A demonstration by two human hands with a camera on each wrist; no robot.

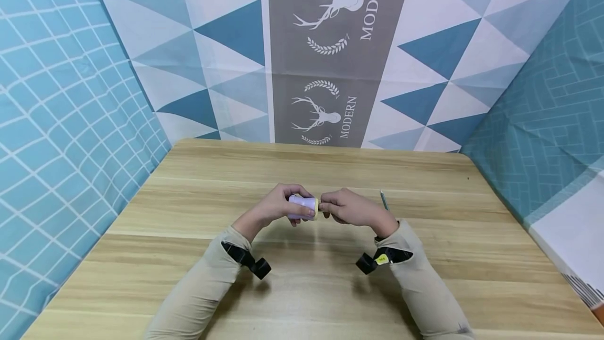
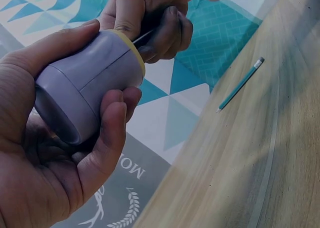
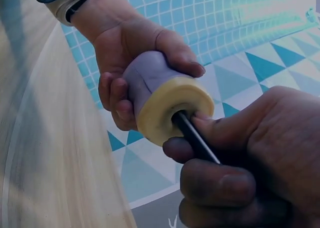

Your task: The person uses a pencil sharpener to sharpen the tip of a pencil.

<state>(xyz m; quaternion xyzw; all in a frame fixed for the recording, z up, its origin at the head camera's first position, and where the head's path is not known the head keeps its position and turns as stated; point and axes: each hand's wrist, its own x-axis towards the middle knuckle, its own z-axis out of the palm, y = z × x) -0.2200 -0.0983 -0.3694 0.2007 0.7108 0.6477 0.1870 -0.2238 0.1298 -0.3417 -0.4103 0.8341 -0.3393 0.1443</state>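
A lilac, barrel-shaped pencil sharpener (image 1: 301,206) with a cream-yellow end sits in my left hand (image 1: 276,206), thumb along one side and fingers curled round the other. Its yellow face (image 3: 155,119) has a round hole, seen in the right wrist view. Into that hole runs a dark pencil (image 3: 196,139), whose tip is hidden inside. My right hand (image 1: 354,208) pinches this pencil close to the hole, the thumb and fingers right at the yellow face. Both hands are raised over the middle of the table, facing each other.
A teal pencil (image 1: 384,200) with a white eraser end lies on the wooden table (image 1: 189,277), beyond my right wrist. Patterned cloths (image 1: 226,41) hang behind the table and at both sides. Each wrist wears a black camera strap.
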